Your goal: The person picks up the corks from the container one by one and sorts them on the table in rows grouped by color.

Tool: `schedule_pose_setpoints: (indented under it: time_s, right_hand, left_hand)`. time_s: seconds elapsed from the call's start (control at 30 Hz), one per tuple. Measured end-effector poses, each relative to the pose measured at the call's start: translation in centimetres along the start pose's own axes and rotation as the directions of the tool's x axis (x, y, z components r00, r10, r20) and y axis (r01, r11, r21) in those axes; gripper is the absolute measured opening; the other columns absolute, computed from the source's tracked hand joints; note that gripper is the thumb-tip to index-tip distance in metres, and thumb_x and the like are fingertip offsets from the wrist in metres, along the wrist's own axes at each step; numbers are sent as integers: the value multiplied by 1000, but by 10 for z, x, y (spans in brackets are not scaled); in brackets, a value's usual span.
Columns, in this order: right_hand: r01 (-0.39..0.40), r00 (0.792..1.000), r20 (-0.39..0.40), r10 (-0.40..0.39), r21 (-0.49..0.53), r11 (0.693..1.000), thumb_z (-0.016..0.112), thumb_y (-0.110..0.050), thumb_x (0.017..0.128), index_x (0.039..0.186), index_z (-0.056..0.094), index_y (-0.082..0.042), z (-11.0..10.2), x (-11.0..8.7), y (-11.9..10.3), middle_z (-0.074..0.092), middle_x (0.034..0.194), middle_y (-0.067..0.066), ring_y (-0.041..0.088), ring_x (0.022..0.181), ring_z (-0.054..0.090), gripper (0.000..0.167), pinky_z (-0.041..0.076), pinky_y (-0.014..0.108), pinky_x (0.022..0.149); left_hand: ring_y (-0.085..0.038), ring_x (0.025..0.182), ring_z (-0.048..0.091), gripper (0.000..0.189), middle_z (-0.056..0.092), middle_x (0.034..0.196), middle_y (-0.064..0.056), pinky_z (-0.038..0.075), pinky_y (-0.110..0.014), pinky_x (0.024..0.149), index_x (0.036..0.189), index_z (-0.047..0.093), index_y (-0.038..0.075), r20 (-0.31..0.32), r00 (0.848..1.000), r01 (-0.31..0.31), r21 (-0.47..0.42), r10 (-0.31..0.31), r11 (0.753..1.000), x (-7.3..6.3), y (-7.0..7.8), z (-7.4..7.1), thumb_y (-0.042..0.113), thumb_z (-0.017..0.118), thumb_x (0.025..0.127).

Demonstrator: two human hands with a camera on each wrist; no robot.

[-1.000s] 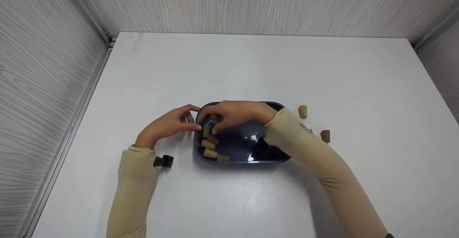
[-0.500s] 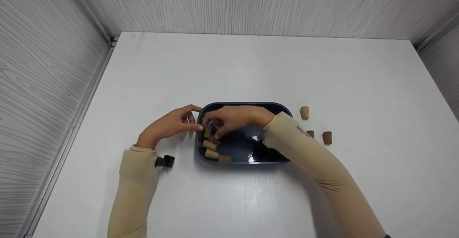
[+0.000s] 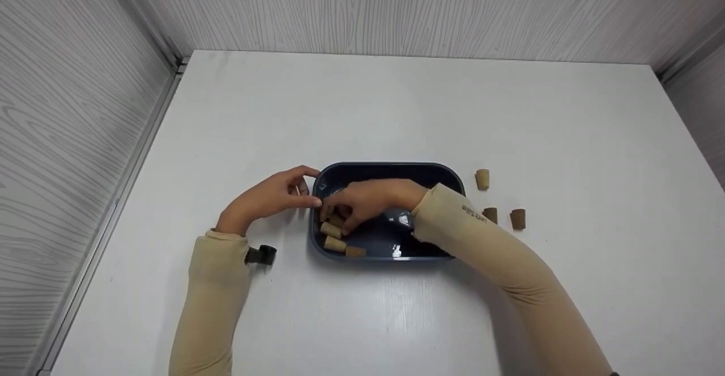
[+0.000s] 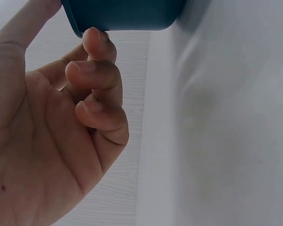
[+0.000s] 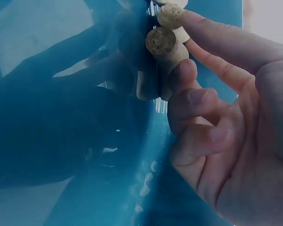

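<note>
My left hand (image 3: 271, 195) is at the left end of the dark blue tray (image 3: 391, 164), thumb and index finger holding its rim; its other fingers curl below the tray (image 4: 132, 14) in the left wrist view. My right hand (image 3: 365, 199) reaches inside, thumb and fingers around tapered cork stoppers at the left wall. In the right wrist view the thumb touches one cork stopper (image 5: 170, 16) and the fingertips are against another cork stopper (image 5: 161, 41). A light cork stopper (image 3: 334, 244) and a brown cork stopper (image 3: 355, 251) lie at the near left corner. The hand hides others.
Three loose corks lie right of the tray: a light cork (image 3: 482, 179), a brown cork (image 3: 518, 219) and another cork (image 3: 490, 213) partly behind the right sleeve (image 3: 481, 234). White panels (image 3: 419, 13) stand behind and beside the white table (image 3: 396, 104).
My right hand has moved down along the tray's left end toward the near side, covering the upper corks there. My left hand keeps its place at the rim.
</note>
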State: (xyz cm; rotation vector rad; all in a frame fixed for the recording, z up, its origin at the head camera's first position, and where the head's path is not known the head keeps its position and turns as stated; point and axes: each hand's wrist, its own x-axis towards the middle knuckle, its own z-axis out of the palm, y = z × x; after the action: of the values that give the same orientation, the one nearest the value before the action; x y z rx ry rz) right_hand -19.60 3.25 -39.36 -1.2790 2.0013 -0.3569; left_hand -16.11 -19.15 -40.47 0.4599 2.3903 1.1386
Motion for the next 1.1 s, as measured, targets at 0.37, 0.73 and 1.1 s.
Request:
schedule_pose_setpoints:
  time_s: [0.37, 0.73, 1.1]
  right_hand:
    - [26, 999, -32, -27, -41, 999, 69, -22, 90, 122, 60, -17, 2, 2, -3, 66, 97, 0, 9, 84, 60, 34, 48, 27, 78]
    - [-27, 999, -36, 23, -122, 992, 73, -24, 86, 119, 60, -24, 7, 4, 1, 63, 89, -4, 10, 79, 58, 36, 46, 28, 71]
    - [4, 999, -33, -8, -121, 993, 68, -24, 88, 115, 60, -25, 2, -6, -1, 61, 86, -5, 9, 76, 57, 28, 46, 27, 68]
  left_hand:
    - [-18, 77, 48, 61, 54, 92, -2, 40, -31, 73, 139, 48, 20, -3, 1000, 17, -9, -17, 1000, -2, -1, -2, 40, 71, 87]
    - [-18, 78, 48, 60, 56, 91, -3, 40, -31, 73, 139, 49, 19, -3, 1000, 3, 6, -3, 1000, -2, -2, -1, 39, 71, 87]
    - [-18, 76, 49, 57, 56, 91, -4, 40, -31, 71, 138, 51, 20, 0, 1000, -4, 0, 4, 1000, 0, -1, -1, 39, 70, 88]
